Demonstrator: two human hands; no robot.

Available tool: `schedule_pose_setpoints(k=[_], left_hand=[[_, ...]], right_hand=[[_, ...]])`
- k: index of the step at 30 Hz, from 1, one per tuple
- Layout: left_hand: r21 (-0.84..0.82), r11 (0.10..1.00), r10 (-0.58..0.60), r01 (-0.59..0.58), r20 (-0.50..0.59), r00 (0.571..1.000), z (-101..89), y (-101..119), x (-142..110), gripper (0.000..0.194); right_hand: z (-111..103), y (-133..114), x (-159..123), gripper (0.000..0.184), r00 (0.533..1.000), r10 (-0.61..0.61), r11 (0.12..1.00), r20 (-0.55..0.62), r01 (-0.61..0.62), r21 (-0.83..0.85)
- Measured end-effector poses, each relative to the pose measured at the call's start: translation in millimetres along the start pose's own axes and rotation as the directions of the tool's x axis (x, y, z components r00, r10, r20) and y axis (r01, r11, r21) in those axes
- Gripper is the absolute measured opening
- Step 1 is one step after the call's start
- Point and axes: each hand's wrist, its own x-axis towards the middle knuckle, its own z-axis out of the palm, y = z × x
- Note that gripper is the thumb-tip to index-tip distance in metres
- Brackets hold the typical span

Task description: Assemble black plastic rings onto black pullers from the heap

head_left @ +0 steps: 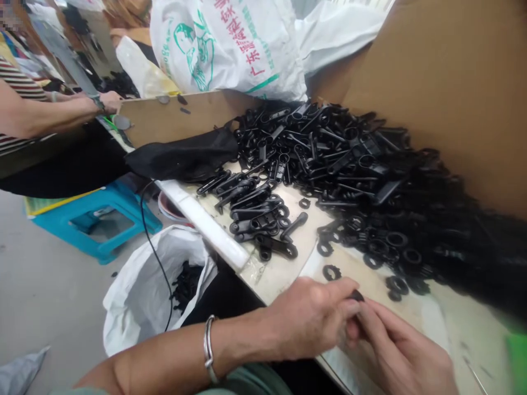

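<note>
My left hand (pixel 308 318), a silver bangle on its wrist, is closed with thumb and fingers pinched at a small black plastic piece (pixel 356 296). From the other side my right hand (pixel 411 351) presses its fingertips against the same piece. Most of the piece is covered by fingers, so its shape cannot be told. Just beyond the hands lie black plastic rings (pixel 331 272) with notched edges. Farther left, black plastic arm-shaped parts (pixel 255 214) are laid side by side on the table (pixel 302 252).
A big heap of black plastic parts (pixel 321 148) leans against cardboard (pixel 444 82). A printed white sack (pixel 230 44) stands behind. Left of the table are a white-lined bin (pixel 135 291), a blue stool (pixel 90 219) and a co-worker's arm (pixel 53 115). Black cloth (pixel 185 153) lies by the edge.
</note>
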Motion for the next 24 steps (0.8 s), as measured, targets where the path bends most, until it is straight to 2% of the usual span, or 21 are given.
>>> schedule_pose_setpoints(k=[2, 4, 6, 8, 10, 12, 13, 15, 18, 21, 24], left_hand=[[0.167, 0.986, -0.001, 0.011, -0.058, 0.998, -8.9, -1.2, 1.8, 0.019], [0.390, 0.920, 0.016, 0.035, -0.128, 0.992, -16.8, -4.4, 1.3, 0.021], [0.633, 0.774, 0.106, 0.027, -0.171, 0.980, -22.1, -9.3, -1.3, 0.026], [0.808, 0.589, 0.238, 0.001, -0.175, 0.955, -25.0, -15.8, -4.5, 0.031], [0.908, 0.420, 0.348, -0.004, -0.157, 0.924, -26.9, -23.0, -6.4, 0.034], [0.952, 0.305, 0.382, 0.032, -0.153, 0.911, -29.4, -29.4, -5.6, 0.035], [0.961, 0.273, 0.372, 0.054, -0.157, 0.915, -31.0, -32.0, -4.4, 0.036], [0.962, 0.253, 0.339, 0.099, -0.184, 0.923, -34.9, -35.6, -0.7, 0.039], [0.950, 0.282, 0.297, 0.130, -0.215, 0.930, -40.8, -38.0, 4.8, 0.040], [0.939, 0.325, 0.309, 0.115, -0.220, 0.925, -44.2, -37.8, 6.5, 0.036], [0.917, 0.395, 0.418, 0.049, -0.227, 0.879, -43.4, -31.9, 3.5, 0.028]], right_hand=[[10.9, -19.1, 10.6, 0.044, 0.999, 0.012, 1.000, 0.048, -0.013, 0.021], [12.0, -30.7, 32.0, 0.047, 0.980, -0.049, 0.999, 0.193, 0.044, 0.028], [4.0, -33.8, 63.4, 0.042, 0.908, -0.135, 0.989, 0.396, 0.149, -0.004], [-7.4, -31.3, 101.1, 0.036, 0.851, -0.224, 0.940, 0.475, 0.317, -0.125], [-15.0, -26.2, 139.1, 0.036, 0.888, -0.384, 0.798, 0.252, 0.456, -0.394], [-15.1, -20.9, 171.8, 0.033, 0.889, -0.443, 0.718, 0.118, 0.431, -0.547], [-12.6, -18.4, 185.0, 0.031, 0.890, -0.445, 0.694, 0.096, 0.411, -0.591], [-5.9, -14.2, 203.9, 0.024, 0.899, -0.428, 0.674, 0.097, 0.388, -0.628], [-5.0, -10.6, 215.2, 0.016, 0.894, -0.440, 0.671, 0.083, 0.389, -0.632], [-27.4, -8.7, 207.1, 0.017, 0.880, -0.475, 0.716, 0.018, 0.398, -0.573], [-59.4, -5.4, 175.7, 0.028, 0.857, -0.515, 0.758, -0.017, 0.447, -0.475]])
